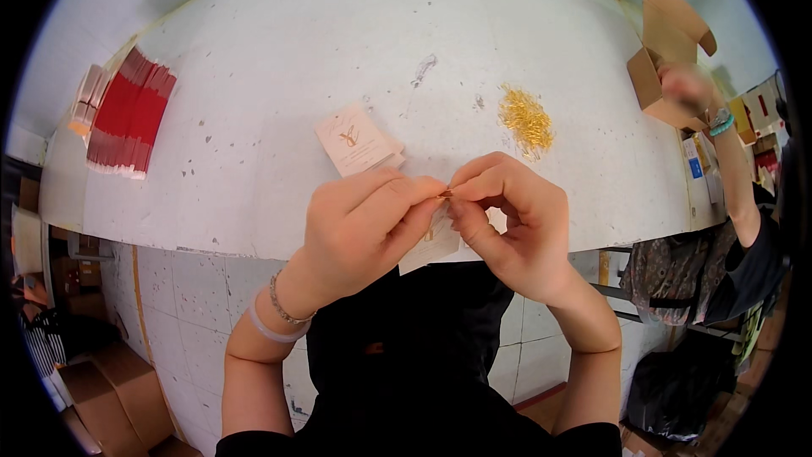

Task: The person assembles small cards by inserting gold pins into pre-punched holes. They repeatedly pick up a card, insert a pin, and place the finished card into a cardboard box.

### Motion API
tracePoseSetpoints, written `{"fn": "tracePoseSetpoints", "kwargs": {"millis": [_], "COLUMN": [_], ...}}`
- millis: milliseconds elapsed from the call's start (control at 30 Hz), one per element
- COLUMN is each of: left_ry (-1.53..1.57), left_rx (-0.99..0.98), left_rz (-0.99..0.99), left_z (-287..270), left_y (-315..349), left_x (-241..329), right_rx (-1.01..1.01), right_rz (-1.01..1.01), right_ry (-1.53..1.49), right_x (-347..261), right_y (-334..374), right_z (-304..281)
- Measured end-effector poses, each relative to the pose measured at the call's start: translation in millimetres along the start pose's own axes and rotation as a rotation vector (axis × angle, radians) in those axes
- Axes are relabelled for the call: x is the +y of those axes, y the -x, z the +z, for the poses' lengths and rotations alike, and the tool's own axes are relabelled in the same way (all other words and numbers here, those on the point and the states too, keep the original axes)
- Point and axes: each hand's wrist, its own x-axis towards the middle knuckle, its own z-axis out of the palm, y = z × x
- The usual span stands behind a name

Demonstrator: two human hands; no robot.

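My left hand (359, 216) and my right hand (516, 224) meet at the near edge of the table, fingertips pinched together. Between them is a tiny gold piece (446, 195), too small to make out fully; it looks like a thin pin. Below the fingers a pale card (431, 247) with a gold mark lies partly hidden by my hands. Just beyond my left hand sits a small stack of cream cards (351, 137) with a gold bow-like design. To the far right of my hands is a loose pile of thin gold pins (526, 121).
A bundle of red and white packets (131, 114) lies at the table's left. On the right, another person's arm (736, 169) reaches to an open cardboard box (651, 76). A patterned bag (677, 275) hangs beside the table; cardboard boxes (118, 393) stand at lower left.
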Motion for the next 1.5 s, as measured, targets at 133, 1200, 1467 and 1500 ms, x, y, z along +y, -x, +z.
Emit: {"fn": "tracePoseSetpoints", "kwargs": {"millis": [133,1200,1467,1500], "left_ry": [-0.033,0.179,0.214,0.208], "left_rx": [0.006,-0.021,0.12,0.116], "left_rz": [-0.002,-0.291,-0.312,-0.287], "left_z": [-2.2,-1.5,3.3,2.8], "left_y": [1.8,1.3,2.4,3.4], "left_x": [-1.3,-0.5,6.2,5.9], "right_rx": [0.036,0.166,0.229,0.233], "right_rz": [0.209,0.089,-0.521,-0.554], "right_ry": [-0.197,-0.202,0.695,0.719], "right_x": [-7.7,-5.3,3.0,4.7], "right_y": [-2.4,3.8,-0.5,-1.3], "right_z": [2.9,4.0,12.6,12.0]}}
